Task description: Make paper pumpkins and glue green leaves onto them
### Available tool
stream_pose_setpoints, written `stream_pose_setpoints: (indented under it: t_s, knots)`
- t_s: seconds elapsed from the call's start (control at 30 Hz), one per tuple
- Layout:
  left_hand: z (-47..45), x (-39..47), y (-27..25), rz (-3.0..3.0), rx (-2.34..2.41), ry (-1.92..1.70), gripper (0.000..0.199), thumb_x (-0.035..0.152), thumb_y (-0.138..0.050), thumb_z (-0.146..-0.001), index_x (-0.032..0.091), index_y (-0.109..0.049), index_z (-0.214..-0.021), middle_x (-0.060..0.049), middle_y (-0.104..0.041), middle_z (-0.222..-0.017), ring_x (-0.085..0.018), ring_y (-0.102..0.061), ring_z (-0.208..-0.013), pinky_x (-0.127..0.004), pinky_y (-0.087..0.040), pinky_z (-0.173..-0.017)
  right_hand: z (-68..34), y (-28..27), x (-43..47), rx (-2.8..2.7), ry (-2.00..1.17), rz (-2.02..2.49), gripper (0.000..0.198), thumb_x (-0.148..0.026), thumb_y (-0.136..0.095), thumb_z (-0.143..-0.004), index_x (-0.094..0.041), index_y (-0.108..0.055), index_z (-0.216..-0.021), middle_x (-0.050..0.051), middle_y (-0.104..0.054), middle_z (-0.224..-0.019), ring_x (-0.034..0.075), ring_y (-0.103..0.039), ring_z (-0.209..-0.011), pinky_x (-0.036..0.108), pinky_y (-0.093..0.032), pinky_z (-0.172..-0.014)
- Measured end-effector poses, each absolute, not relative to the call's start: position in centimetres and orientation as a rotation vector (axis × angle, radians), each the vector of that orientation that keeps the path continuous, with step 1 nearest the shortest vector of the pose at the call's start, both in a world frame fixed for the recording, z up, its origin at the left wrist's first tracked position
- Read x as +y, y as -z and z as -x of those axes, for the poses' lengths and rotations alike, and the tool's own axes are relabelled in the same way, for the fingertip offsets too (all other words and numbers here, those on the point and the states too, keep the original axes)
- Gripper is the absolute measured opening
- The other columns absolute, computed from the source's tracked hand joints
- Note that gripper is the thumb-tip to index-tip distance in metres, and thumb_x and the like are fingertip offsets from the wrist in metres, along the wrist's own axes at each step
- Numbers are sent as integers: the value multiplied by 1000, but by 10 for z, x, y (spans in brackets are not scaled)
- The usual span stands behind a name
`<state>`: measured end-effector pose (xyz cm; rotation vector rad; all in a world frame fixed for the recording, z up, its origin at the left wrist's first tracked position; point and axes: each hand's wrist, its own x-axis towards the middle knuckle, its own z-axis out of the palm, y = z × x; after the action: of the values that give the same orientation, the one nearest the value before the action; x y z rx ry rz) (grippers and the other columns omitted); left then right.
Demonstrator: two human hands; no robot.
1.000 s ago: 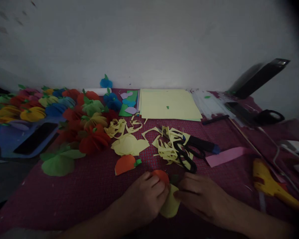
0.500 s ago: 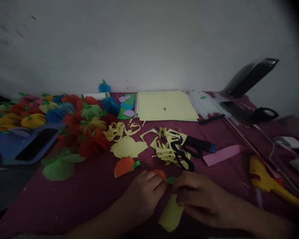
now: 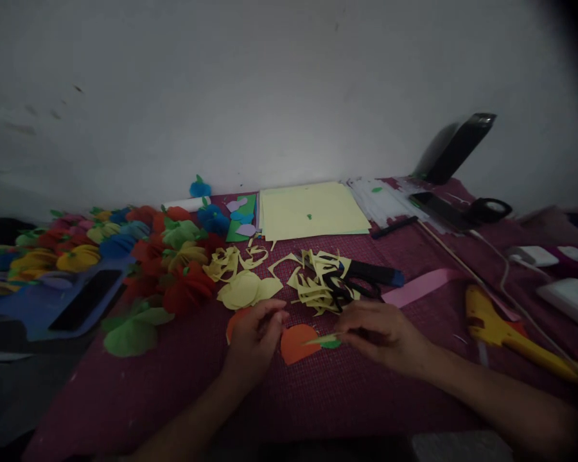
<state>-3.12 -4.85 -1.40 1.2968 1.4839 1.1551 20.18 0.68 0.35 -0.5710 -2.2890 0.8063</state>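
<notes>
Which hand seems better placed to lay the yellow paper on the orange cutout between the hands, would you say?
Probably the right hand: it pinches the yellow paper near the orange cutout, while the left hand appears to hold nothing.

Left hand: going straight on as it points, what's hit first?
Probably the yellow paper scraps, ahead and to the right of the left hand. Its height above the cloth is unclear; it might pass over them.

The head view looks forward and down over the table (image 3: 289,404) toward the wall (image 3: 270,90)
</notes>
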Motion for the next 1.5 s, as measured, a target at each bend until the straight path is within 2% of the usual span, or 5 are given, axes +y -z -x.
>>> stream_pose_setpoints:
  t_s: [0.23, 0.37, 0.8, 1.0, 1.5]
  knots:
    - [25, -70, 1, -859, 1170, -900, 41, 50, -55, -79, 13, -60, -95, -3, -62, -69, -13, -58, -56, -25, -47, -49, -204, -10, -21, -2532, -180, 335, 18, -9, -49, -87, -13, -58, -102, 7, -65, -87, 15, -54, -74, 28, -43, -62]
    - [17, -86, -6, -767, 1118, -915, 40, 41, -71, -68, 15, -60, -97, 0, -61, -69, -12, -56, -56, -23, -47, -49, -199, -8, -34, -2607, -11, 283, 19, -11, -50, -87, -15, -58, -104, 5, -66, -91, 16, -53, -73, 29, -41, -62]
    - [89, -114, 2, -1167, 1539, -802, 32, 43, -57, -78, 15, -63, -93, -2, -61, -79, -13, -52, -63, -21, -41, -51, -177, -11, -23, -2686, -548, 644, 23, -14, -48, -85, -16, -56, -107, 9, -62, -98, 19, -53, -94, 34, -44, -82]
    - [93, -110, -1, -1326, 1623, -723, 29, 37, -50, -81, 16, -64, -96, -3, -64, -84, -15, -54, -69, -23, -41, -58, -166, 5, -10, -2692, -596, 685, 48, -22, -59, -80, -14, -46, -126, 13, -55, -121, 25, -42, -118, 40, -34, -101]
    - [88, -109, -5, -1825, 1774, -563, 22, 22, -41, -87, 20, -63, -93, -6, -62, -94, -20, -59, -86, -33, -45, -78, -189, -13, -2, -2750, -613, 705, 34, -17, -57, -81, -18, -55, -115, 8, -61, -106, 21, -54, -99, 35, -43, -85]
